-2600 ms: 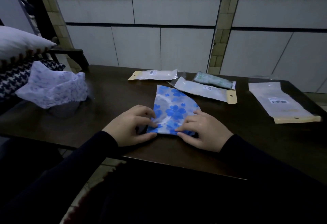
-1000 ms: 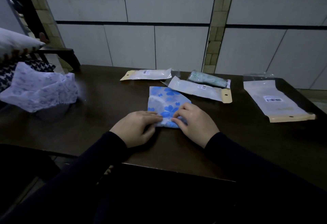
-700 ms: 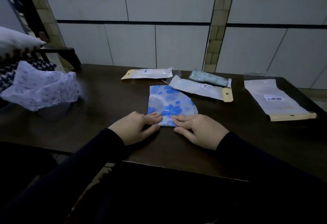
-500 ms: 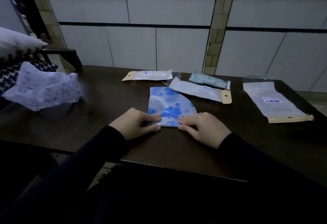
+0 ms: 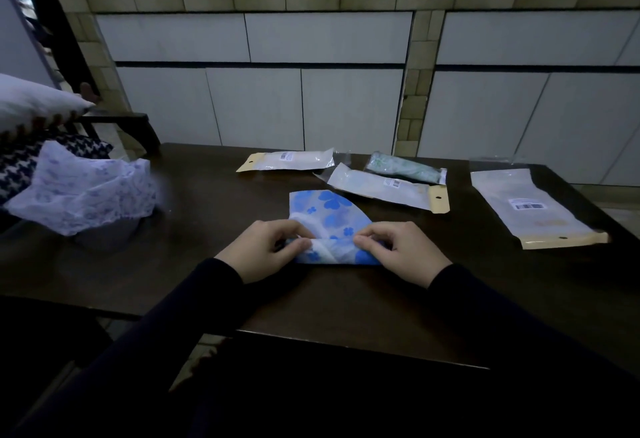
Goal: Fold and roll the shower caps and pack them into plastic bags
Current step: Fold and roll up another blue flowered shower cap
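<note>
Dim room, dark wooden table [image 5: 207, 264]. Person seated at the near edge, black sleeves, both hands on a blue-flowered shower cap [image 5: 325, 210] lying folded flat at the table's middle, narrow wedge pointing away from them

Left hand [image 5: 265, 250]: fingers curled, thumb and fingertips pinching the cap's near edge on its left side. Right hand [image 5: 401, 250]: fingers curled likewise, pinching the same edge on the right. Between the two hands the near edge is lifted and turned over on itself, white underside showing

Beyond the cap, three packed plastic bags: one with a card header at left [image 5: 287, 160], a longer one [image 5: 384, 186] just behind the cap, a greenish rolled one [image 5: 405, 167] touching the far side of that. Well apart at the right, a flat stack of empty bags [image 5: 530, 209]

Far left, a crumpled pale cap with faint print [image 5: 86, 188] draped over something on the table; cannot tell what. Cushions [image 5: 31, 105] behind it
</note>
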Motion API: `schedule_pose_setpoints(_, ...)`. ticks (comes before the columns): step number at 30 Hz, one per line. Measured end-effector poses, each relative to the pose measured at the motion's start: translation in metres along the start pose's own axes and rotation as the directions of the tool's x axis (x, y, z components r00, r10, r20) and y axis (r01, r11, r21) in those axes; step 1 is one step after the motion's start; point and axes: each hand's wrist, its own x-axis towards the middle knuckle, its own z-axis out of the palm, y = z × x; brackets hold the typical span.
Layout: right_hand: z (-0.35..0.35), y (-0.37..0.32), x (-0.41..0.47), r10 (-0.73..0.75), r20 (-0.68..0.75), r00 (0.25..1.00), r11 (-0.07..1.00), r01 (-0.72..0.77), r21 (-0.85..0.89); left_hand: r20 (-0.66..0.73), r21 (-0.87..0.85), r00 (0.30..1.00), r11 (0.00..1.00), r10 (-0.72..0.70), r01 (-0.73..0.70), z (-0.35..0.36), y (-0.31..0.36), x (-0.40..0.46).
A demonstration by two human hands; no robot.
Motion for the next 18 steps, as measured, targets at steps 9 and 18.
schedule_pose_setpoints(9, 0.007, -0.002, 0.007, -0.013, -0.086, 0.996, 0.988, 0.0, -0.156, -0.072, 0.056, 0.997, 0.998, 0.02, -0.016, 0.016, -0.013, 0.008)
schedule_pose_setpoints(18, 0.016, -0.008, -0.003, -0.348, 0.184, 0.919, 0.845, 0.392, -0.364, 0.156, 0.187, 0.961, 0.948, 0.23, -0.258, 0.018, 0.002, -0.008)
